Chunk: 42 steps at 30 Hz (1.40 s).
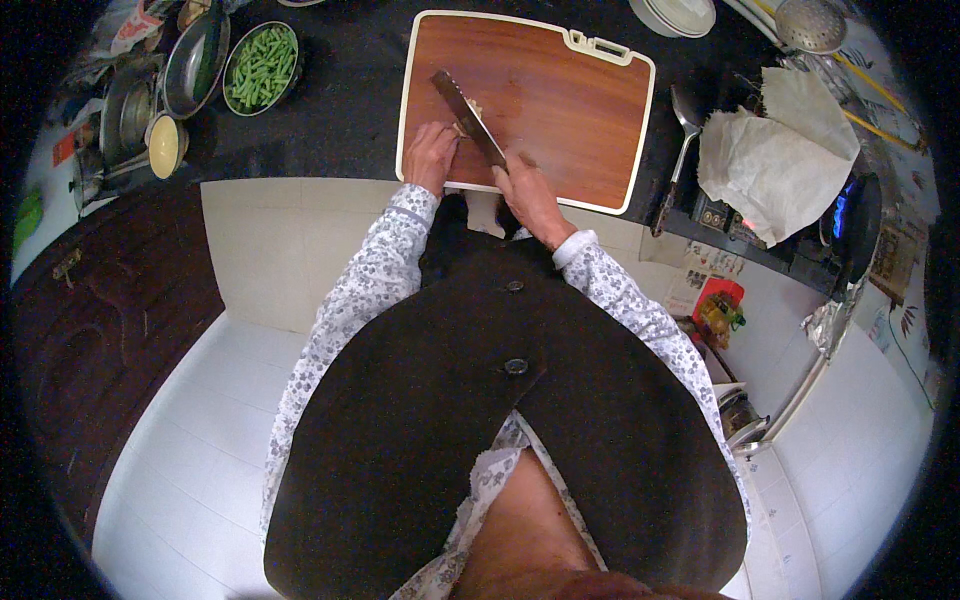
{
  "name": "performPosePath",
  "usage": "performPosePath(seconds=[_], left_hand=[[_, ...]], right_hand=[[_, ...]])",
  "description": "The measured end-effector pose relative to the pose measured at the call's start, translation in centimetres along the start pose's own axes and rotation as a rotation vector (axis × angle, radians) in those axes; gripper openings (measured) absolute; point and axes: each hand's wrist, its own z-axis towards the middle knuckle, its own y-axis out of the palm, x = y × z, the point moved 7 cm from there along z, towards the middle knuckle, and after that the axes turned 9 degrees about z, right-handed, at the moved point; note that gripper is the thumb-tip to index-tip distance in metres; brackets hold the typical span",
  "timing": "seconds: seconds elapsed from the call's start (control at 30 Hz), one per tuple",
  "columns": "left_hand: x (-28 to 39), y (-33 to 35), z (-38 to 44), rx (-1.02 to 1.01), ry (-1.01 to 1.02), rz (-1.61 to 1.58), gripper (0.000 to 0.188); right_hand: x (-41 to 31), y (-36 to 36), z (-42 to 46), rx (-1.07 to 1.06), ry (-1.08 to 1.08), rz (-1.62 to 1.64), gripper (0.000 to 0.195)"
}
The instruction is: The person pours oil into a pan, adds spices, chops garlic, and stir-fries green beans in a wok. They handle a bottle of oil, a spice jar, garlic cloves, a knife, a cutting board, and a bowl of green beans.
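Note:
A brown cutting board (pixel 570 112) with a cream rim lies on the dark counter in front of me. My right hand (pixel 529 195) grips the handle of a kitchen knife (pixel 466 112), whose blade points away and to the left over the board. Small pale pieces of food (pixel 475 107) lie beside the blade. My left hand (pixel 431 154) is at the board's left edge, its fingertips on a pale piece (pixel 460 130) close to the blade. What that food is, I cannot tell.
On the left stand a bowl of cut green beans (pixel 262 69), a metal pan (pixel 193 71) and a small yellow bowl (pixel 165 146). To the right lie a metal spoon (pixel 681 150) and a whitish cloth (pixel 776 161), near a blue burner flame (pixel 842 210). White bowls (pixel 675 16) stand behind.

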Motion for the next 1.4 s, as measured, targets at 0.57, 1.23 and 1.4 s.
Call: performPosePath(seconds=[0.57, 1.23, 1.4], left_hand=[[-0.1, 0.2, 0.0, -0.048, 0.001, 0.009, 0.017], [0.1, -0.3, 0.4, -0.054, -0.003, -0.011, 0.023], [-0.3, 0.2, 0.2, -0.102, -0.010, 0.006, 0.018]], right_hand=[[-1.3, -0.4, -1.1, -0.086, -0.008, -0.126, 0.020], [-0.8, -1.1, -0.7, -0.085, 0.036, 0.149, 0.022], [-0.5, -0.9, -0.9, -0.124, 0.003, 0.086, 0.022]])
